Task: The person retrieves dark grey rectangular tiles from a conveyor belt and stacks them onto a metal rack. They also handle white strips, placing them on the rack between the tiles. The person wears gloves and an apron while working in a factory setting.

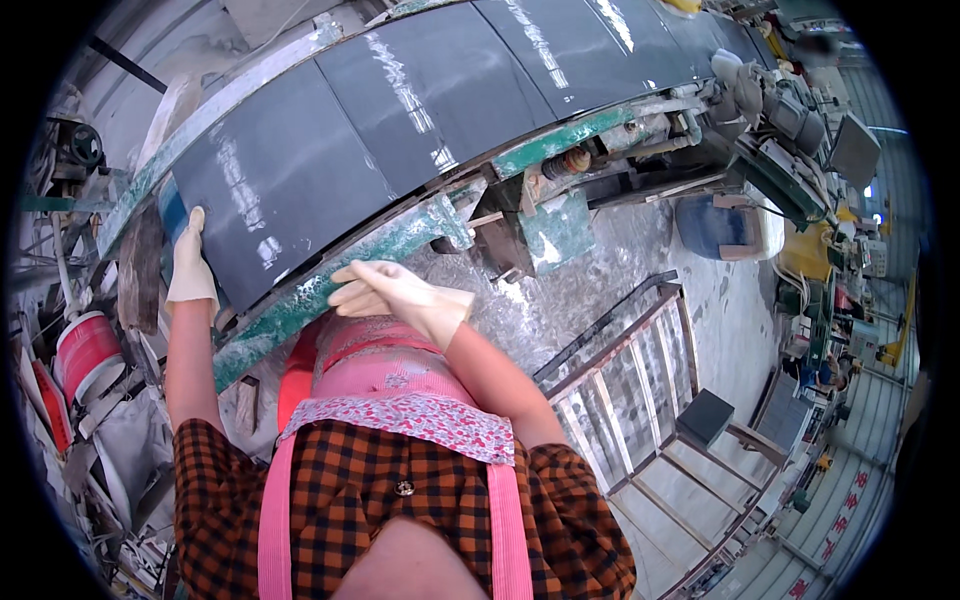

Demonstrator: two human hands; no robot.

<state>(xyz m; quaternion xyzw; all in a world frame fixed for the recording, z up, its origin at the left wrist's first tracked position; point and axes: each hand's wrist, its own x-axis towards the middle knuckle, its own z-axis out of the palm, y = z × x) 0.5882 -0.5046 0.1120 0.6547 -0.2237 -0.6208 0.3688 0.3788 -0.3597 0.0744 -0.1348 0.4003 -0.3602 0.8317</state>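
Left hand (193,265), in a pale glove, is touching the left end of the nearest dark slab (280,180); how tightly its fingers are closing cannot be made out. Right hand (405,300), likewise gloved, is extending its fingers loosely, side by side, near the green rail (262,338) and the pink apron (380,375). The nearest slab is lying at the left end of a row of similar slabs (450,95), reflecting a white streak. Rightward, a metal rack (613,347) is bearing a black block (705,418).
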